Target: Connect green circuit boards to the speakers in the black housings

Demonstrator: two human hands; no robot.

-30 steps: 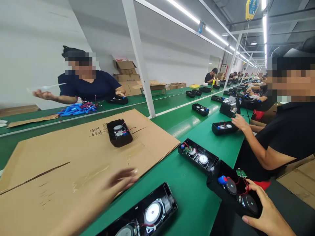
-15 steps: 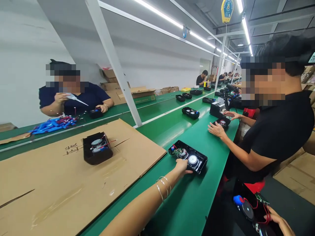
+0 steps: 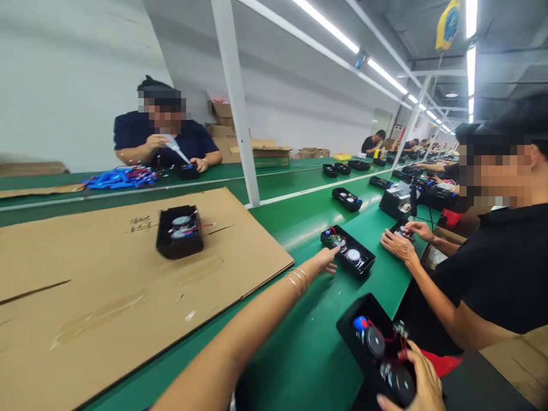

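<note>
My left hand [image 3: 329, 260] reaches out over the green bench, its index finger extended to the near side of a black speaker housing [image 3: 349, 251] with two round speakers and a small circuit board. The other fingers are loosely curled, with nothing between them. At the lower right, my right hand [image 3: 422, 377] grips the edge of another black speaker housing [image 3: 357, 337], tilted, with two dark round speakers, red wires and a blue part inside. Its far end is over the bench edge.
On the cardboard sheet [image 3: 107, 268] at left sits a black housing [image 3: 180, 231]. A person [image 3: 505, 257] at right works on a unit close by. Another person [image 3: 166, 131] sits across, beside blue parts [image 3: 122, 177]. A white post [image 3: 240, 108] rises mid-bench.
My right hand has brought its housing up and left, over the bench edge. My left hand has loosened from the housing on the bench. The view has turned.
</note>
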